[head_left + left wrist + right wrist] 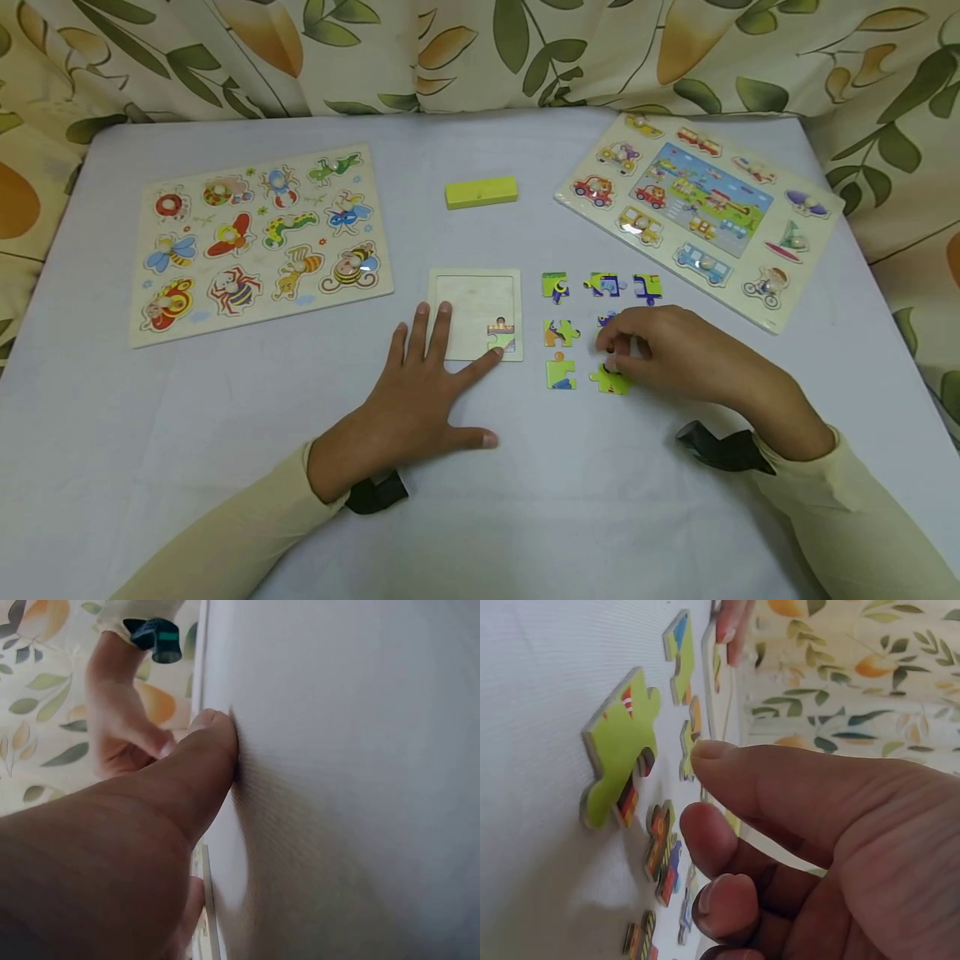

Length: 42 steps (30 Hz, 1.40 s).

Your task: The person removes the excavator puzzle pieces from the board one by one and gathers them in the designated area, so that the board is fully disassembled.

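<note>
My left hand lies with fingers spread over the lower left of a small square puzzle tray. Its index fingertip is at a jigsaw piece lying in the tray's lower right corner. My right hand hovers over loose pieces to the right, partly hiding some of them. In the right wrist view its thumb and bent fingers stand apart, with nothing seen between them. A green piece lies close by on the table. Other loose pieces include a green one and an orange-green one.
An insect peg puzzle board lies at left and a vehicle peg puzzle board at right. A yellow block sits behind the tray. Patterned curtain hangs along the white table's back edge.
</note>
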{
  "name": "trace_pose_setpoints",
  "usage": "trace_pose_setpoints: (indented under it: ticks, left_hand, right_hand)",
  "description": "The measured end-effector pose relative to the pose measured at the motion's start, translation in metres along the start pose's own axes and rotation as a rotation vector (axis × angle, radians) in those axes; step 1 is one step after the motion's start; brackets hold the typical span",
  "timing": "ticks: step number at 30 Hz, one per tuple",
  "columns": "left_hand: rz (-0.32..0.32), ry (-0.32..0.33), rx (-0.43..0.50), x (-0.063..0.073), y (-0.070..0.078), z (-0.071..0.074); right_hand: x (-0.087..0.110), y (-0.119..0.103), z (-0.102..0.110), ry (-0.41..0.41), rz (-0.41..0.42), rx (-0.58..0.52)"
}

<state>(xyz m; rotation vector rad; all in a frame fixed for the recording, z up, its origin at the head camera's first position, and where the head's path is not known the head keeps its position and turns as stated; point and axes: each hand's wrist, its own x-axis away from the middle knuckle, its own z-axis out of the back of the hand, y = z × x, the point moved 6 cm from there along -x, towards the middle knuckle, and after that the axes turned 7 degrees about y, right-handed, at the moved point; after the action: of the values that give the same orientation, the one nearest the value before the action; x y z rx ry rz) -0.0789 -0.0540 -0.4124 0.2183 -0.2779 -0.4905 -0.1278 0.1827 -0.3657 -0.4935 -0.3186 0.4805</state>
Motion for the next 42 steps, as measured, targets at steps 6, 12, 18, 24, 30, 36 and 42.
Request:
trace_pose_setpoints:
  ticks: [6, 12, 18, 24, 30, 36, 42]
  left_hand:
    - [-0.024, 0.03, 0.045, -0.002, 0.001, 0.002]
    - [-0.119, 0.001, 0.096, -0.003, 0.007, 0.002]
    - [-0.151, -0.041, 0.079, 0.0, 0.011, 0.001]
    - [-0.146, -0.014, 0.03, -0.001, 0.013, 0.002]
    - [-0.157, 0.007, -0.022, -0.002, 0.012, 0.002]
    - [-0.157, 0.0, 0.004, -0.002, 0.012, 0.002]
    - [-0.143, -0.01, -0.002, -0.001, 0.01, 0.002]
  right_hand:
    - [-0.006, -0.004, -0.001, 0.003, 0.026, -0.024]
    - [-0.011, -0.007, 0.001, 0.007, 0.021, -0.029]
    - [-0.016, -0.011, -0.001, -0.013, 0.019, -0.058]
    - [-0.024, -0.016, -0.006, -0.02, 0.051, -0.055]
    - [-0.04, -0.026, -0.018, -0.028, 0.131, -0.103]
    - [-0.052, -0.032, -0.019, 0.012, 0.183, -0.189]
    - [-0.059, -0.036, -0.021, 0.027, 0.236, -0.226]
